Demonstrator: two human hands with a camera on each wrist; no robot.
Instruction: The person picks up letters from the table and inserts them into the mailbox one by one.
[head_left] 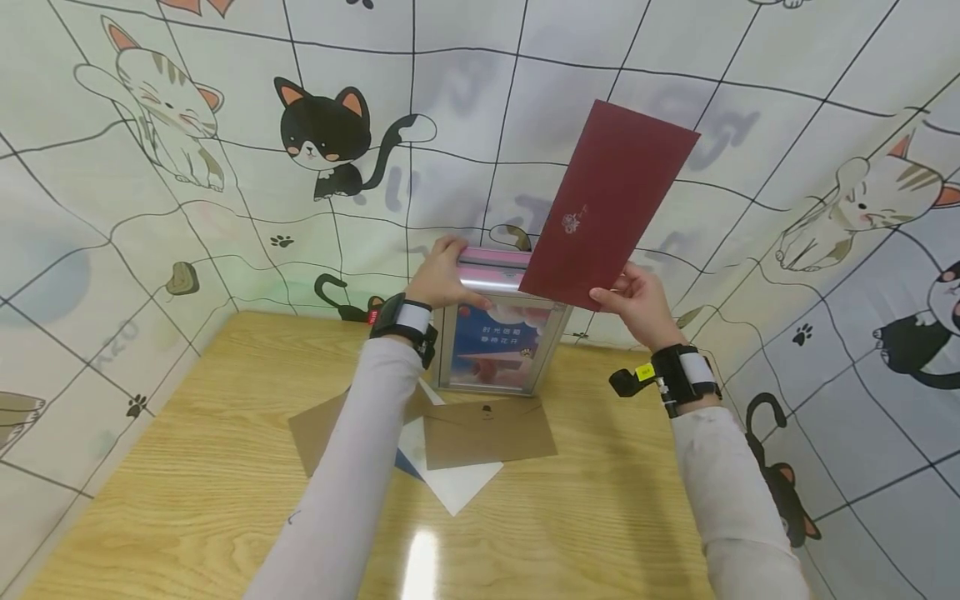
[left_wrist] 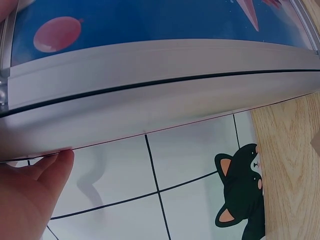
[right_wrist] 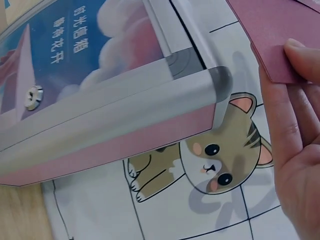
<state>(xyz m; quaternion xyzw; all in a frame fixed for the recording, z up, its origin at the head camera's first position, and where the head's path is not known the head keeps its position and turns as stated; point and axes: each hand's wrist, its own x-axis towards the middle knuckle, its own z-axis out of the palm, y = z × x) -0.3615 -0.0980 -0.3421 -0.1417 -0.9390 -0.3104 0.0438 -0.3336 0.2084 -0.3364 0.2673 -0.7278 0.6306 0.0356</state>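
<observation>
A metal-framed letter box (head_left: 495, 354) with a pink top and a blue printed front stands upright against the back wall. My left hand (head_left: 441, 277) grips its upper left corner, the thumb in front and the fingers over the top and side. My right hand (head_left: 643, 307) pinches a dark red envelope (head_left: 618, 196) near its lower end, thumb on the near face. The envelope slants up to the right, its lower end over the box top and covering part of the slot (head_left: 491, 260). Whether it enters the slot, I cannot tell. A round lock (right_wrist: 34, 97) shows in the right wrist view.
In front of the box, a brown envelope (head_left: 491, 433) overlaps a white sheet (head_left: 457, 492); another brown envelope (head_left: 318, 429) lies partly under my left forearm. A cat-patterned sheet (head_left: 465, 100) covers the walls behind and beside the wooden table (head_left: 525, 533).
</observation>
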